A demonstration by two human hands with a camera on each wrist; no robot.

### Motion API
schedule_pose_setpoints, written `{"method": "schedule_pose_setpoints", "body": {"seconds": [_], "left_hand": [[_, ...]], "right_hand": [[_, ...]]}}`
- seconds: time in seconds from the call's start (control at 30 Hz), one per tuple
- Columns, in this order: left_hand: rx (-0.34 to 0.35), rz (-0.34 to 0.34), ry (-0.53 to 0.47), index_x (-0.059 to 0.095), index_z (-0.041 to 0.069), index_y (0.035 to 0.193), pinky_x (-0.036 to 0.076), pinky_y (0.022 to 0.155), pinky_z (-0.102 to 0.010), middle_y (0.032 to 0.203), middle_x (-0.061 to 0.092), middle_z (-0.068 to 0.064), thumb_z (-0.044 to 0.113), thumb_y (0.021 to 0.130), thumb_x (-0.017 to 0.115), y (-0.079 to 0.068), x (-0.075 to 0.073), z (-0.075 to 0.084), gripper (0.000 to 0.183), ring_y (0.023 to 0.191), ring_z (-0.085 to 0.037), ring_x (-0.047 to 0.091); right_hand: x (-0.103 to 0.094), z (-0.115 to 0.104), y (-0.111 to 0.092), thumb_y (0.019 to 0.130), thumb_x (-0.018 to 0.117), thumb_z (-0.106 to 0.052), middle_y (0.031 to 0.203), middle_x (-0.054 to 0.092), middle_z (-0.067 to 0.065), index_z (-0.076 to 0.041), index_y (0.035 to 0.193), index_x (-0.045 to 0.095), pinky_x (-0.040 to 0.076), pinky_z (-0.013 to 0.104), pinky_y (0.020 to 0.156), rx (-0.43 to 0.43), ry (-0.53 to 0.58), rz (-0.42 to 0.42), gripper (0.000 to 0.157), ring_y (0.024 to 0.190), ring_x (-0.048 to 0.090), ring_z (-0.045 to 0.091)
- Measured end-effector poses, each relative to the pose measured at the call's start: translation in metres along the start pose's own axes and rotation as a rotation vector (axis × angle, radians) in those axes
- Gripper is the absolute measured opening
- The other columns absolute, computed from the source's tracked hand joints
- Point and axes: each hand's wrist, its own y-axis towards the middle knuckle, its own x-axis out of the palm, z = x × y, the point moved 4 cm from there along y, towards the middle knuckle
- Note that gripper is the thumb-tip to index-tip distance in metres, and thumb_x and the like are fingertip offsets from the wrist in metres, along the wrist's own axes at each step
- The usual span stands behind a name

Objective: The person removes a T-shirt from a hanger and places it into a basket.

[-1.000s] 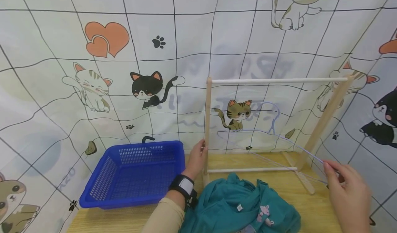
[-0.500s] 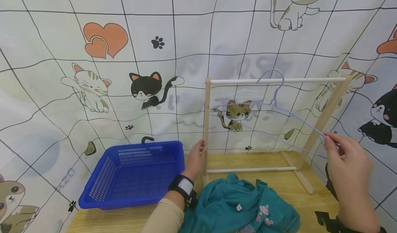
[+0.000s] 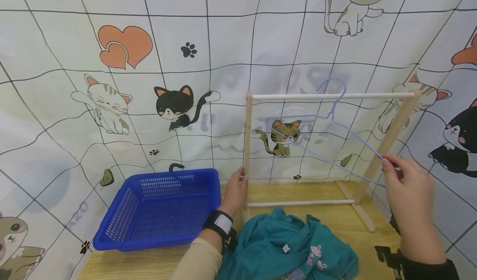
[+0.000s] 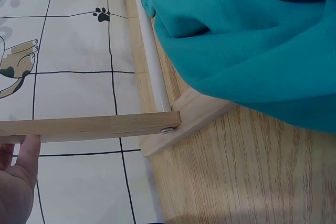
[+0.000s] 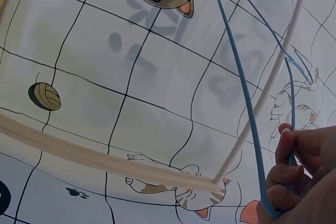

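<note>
My right hand pinches the right end of a thin blue wire clothes hanger. The hanger's hook rises above the white top rod of a wooden clothes rack, its neck crossing in front of the rod. Whether hook and rod touch I cannot tell. In the right wrist view, fingers curl round the hanger's wire. My left hand holds the rack's left post, thumb against the wood in the left wrist view. A crumpled teal garment with a pink print lies in front of the rack.
A blue plastic basket stands left of the rack on the wooden table, with a dark hook shape behind its far rim. A white cloth backdrop printed with cats and grid lines surrounds the table.
My right hand has lifted the hanger, bringing its hook from below the top rod to above it, then shifted slightly left. The left hand stays on the post.
</note>
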Motion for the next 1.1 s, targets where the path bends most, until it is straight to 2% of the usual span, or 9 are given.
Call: {"method": "schedule_pose_setpoints", "body": {"seconds": [0.13, 0.37, 0.47, 0.53, 0.63, 0.8, 0.97, 1.1], "left_hand": [[-0.001, 0.008, 0.002, 0.036, 0.006, 0.144, 0.046, 0.100, -0.041, 0.135, 0.050, -0.016, 0.025, 0.103, 0.040, -0.001, 0.000, -0.001, 0.045, 0.122, -0.030, 0.051], [-0.012, 0.007, 0.008, 0.035, 0.008, 0.145, 0.046, 0.101, -0.039, 0.136, 0.050, -0.014, 0.026, 0.103, 0.039, -0.002, 0.002, -0.004, 0.046, 0.123, -0.028, 0.051], [-0.014, 0.009, 0.005, 0.035, 0.009, 0.145, 0.045, 0.101, -0.039, 0.136, 0.050, -0.013, 0.027, 0.103, 0.039, -0.002, 0.002, -0.005, 0.046, 0.123, -0.027, 0.051], [-0.006, 0.015, 0.006, 0.036, 0.009, 0.145, 0.046, 0.100, -0.039, 0.136, 0.051, -0.014, 0.027, 0.103, 0.039, -0.002, 0.002, -0.004, 0.046, 0.123, -0.027, 0.051], [0.008, 0.022, 0.011, 0.037, 0.008, 0.144, 0.047, 0.099, -0.040, 0.134, 0.052, -0.014, 0.026, 0.103, 0.040, -0.002, 0.002, -0.004, 0.045, 0.122, -0.028, 0.052], [-0.003, 0.021, 0.003, 0.037, 0.009, 0.144, 0.047, 0.099, -0.040, 0.134, 0.052, -0.013, 0.027, 0.103, 0.040, -0.002, 0.003, -0.005, 0.045, 0.122, -0.028, 0.052], [0.011, 0.032, -0.003, 0.038, 0.007, 0.143, 0.047, 0.098, -0.040, 0.133, 0.052, -0.015, 0.025, 0.103, 0.040, -0.001, 0.003, -0.005, 0.044, 0.121, -0.029, 0.053], [-0.005, 0.030, -0.010, 0.038, 0.009, 0.144, 0.047, 0.099, -0.040, 0.134, 0.052, -0.014, 0.027, 0.103, 0.040, -0.001, 0.004, -0.006, 0.045, 0.122, -0.028, 0.052]], "right_hand": [[0.004, 0.004, 0.002, 0.099, 0.047, -0.027, 0.106, 0.063, 0.013, -0.006, 0.121, 0.063, 0.031, 0.013, 0.052, 0.013, -0.020, -0.047, 0.035, 0.074, 0.040, 0.000], [0.010, 0.010, -0.003, 0.099, 0.048, -0.025, 0.103, 0.065, 0.014, -0.004, 0.119, 0.064, 0.032, 0.015, 0.055, -0.020, -0.006, -0.044, 0.033, 0.070, 0.032, -0.015], [0.013, 0.011, -0.004, 0.099, 0.048, -0.024, 0.105, 0.064, 0.015, -0.004, 0.118, 0.064, 0.032, 0.015, 0.055, -0.018, -0.011, -0.046, 0.032, 0.074, 0.041, -0.005], [0.015, 0.011, -0.005, 0.099, 0.048, -0.024, 0.106, 0.063, 0.016, -0.003, 0.119, 0.063, 0.032, 0.017, 0.056, -0.014, -0.018, -0.052, 0.032, 0.078, 0.047, 0.006], [0.017, 0.011, -0.006, 0.100, 0.047, -0.024, 0.107, 0.063, 0.017, -0.003, 0.119, 0.063, 0.032, 0.019, 0.058, -0.011, -0.030, -0.068, 0.033, 0.082, 0.049, 0.020], [0.021, 0.012, -0.010, 0.100, 0.046, -0.022, 0.108, 0.061, 0.018, -0.002, 0.120, 0.062, 0.032, 0.021, 0.060, -0.016, -0.024, -0.098, 0.033, 0.087, 0.051, 0.026], [0.024, 0.014, -0.012, 0.100, 0.047, -0.021, 0.107, 0.061, 0.019, -0.001, 0.118, 0.063, 0.032, 0.016, 0.058, -0.016, -0.015, -0.084, 0.032, 0.088, 0.054, 0.029], [0.026, 0.015, -0.011, 0.100, 0.048, -0.021, 0.107, 0.062, 0.019, -0.001, 0.118, 0.063, 0.032, 0.014, 0.058, -0.016, -0.012, -0.078, 0.032, 0.087, 0.054, 0.028]]}}
